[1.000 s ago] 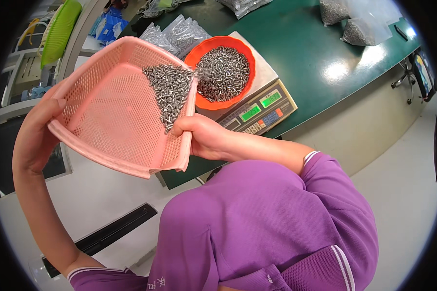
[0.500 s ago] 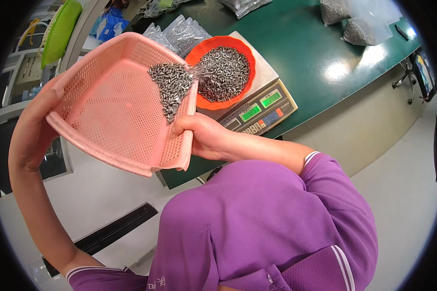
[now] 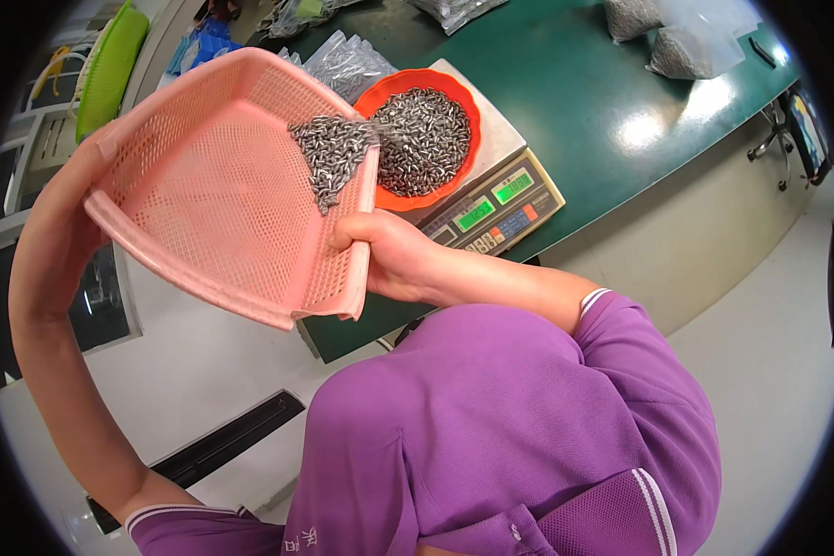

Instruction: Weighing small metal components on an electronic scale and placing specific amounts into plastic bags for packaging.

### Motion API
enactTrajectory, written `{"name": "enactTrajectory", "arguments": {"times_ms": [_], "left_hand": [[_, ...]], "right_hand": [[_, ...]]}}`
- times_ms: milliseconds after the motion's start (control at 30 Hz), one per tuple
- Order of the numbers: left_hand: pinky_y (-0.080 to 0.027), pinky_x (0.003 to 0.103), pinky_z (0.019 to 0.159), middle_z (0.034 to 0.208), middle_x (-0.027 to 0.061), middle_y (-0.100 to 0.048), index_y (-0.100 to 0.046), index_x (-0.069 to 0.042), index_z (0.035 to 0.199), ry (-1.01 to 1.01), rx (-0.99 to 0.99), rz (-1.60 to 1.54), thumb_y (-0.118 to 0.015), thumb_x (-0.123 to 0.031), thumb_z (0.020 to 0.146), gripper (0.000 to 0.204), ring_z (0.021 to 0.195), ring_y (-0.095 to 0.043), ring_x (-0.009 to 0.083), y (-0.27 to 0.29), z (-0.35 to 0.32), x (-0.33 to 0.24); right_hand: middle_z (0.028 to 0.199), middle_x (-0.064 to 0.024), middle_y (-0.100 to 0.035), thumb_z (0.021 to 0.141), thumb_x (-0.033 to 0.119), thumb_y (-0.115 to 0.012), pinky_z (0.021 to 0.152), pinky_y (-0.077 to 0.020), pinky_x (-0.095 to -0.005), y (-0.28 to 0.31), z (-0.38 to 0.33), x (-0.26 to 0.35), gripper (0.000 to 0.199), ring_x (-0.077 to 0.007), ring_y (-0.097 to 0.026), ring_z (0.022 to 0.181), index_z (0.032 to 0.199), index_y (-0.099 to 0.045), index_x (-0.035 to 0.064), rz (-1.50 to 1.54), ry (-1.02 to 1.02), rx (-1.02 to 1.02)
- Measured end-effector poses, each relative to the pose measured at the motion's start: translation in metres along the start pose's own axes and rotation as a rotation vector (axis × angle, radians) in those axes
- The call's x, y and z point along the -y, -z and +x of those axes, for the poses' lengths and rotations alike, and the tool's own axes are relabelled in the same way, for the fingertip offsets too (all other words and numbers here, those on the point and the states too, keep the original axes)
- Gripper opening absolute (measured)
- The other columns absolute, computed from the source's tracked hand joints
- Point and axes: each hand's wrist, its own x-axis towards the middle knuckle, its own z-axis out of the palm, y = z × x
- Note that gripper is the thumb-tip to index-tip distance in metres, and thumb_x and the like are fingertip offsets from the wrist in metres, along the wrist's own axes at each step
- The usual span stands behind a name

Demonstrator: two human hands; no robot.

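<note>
A pink perforated plastic basket (image 3: 222, 185) is tilted to the right between my hands. My left hand (image 3: 79, 185) grips its far-left rim, and my right hand (image 3: 389, 250) is closed round the near-right rim, thumb inside. Small metal pieces (image 3: 332, 157), short and shiny, are heaped at the basket's right corner. A blurred stream of them runs over the rim into an orange scalloped bowl (image 3: 473, 139). More of the same pieces (image 3: 424, 139) fill the bowl, which rests on the plate of a digital scale (image 3: 505, 204) with lit green displays.
The green table (image 3: 602, 167) stretches to the right. Clear bags of metal pieces (image 3: 347, 65) lie behind the bowl, and further filled bags (image 3: 681, 54) sit at the far right. A green basket (image 3: 111, 69) stands at the far left. A wheeled chair (image 3: 788, 139) is beyond the table edge.
The heap in the basket has shrunk as pieces flow into the bowl. The basket has shifted slightly up, and both hands keep their grip.
</note>
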Motion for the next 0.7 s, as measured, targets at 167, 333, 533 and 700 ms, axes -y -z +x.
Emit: {"name": "enactTrajectory", "arguments": {"times_ms": [167,333,533,700], "left_hand": [[-0.053,0.032,0.076,0.098,0.0146,-0.061,-0.052,-0.002,0.118,-0.001,-0.009,0.004,-0.053,-0.046,0.078,0.059,0.088,-0.063,0.0222,-0.002,0.003,-0.004],[-0.053,0.031,0.075,0.096,0.0138,-0.061,-0.053,-0.003,0.117,-0.019,-0.007,0.010,-0.052,-0.047,0.079,0.059,0.087,-0.064,0.0214,0.001,0.009,-0.011],[-0.053,0.031,0.074,0.093,0.0128,-0.062,-0.054,-0.003,0.116,-0.036,-0.008,0.017,-0.052,-0.049,0.079,0.058,0.085,-0.064,0.0205,0.000,0.013,-0.016],[-0.053,0.030,0.073,0.090,0.0120,-0.062,-0.055,-0.004,0.114,-0.016,-0.051,0.048,-0.052,-0.050,0.080,0.058,0.083,-0.064,0.0197,-0.001,0.013,-0.021]], "right_hand": [[0.108,-0.0153,-0.049,0.071,-0.001,-0.044,0.087,-0.0473,-0.0393,0.004,0.002,0.002,0.044,-0.0252,-0.053,0.100,0.114,-0.039,-0.0059,0.016,0.022,-0.005],[0.108,-0.0141,-0.050,0.071,0.000,-0.045,0.084,-0.0480,-0.0372,0.005,0.001,0.004,0.044,-0.0233,-0.054,0.097,0.114,-0.039,-0.0052,0.010,0.033,0.002],[0.108,-0.0143,-0.050,0.071,0.000,-0.045,0.085,-0.0477,-0.0376,0.004,-0.002,0.007,0.046,-0.0234,-0.055,0.097,0.116,-0.039,-0.0050,0.021,0.041,0.002],[0.109,-0.0156,-0.049,0.070,0.000,-0.044,0.086,-0.0469,-0.0387,0.005,0.002,0.005,0.049,-0.0248,-0.053,0.099,0.118,-0.036,-0.0055,0.039,0.060,0.021]]}}
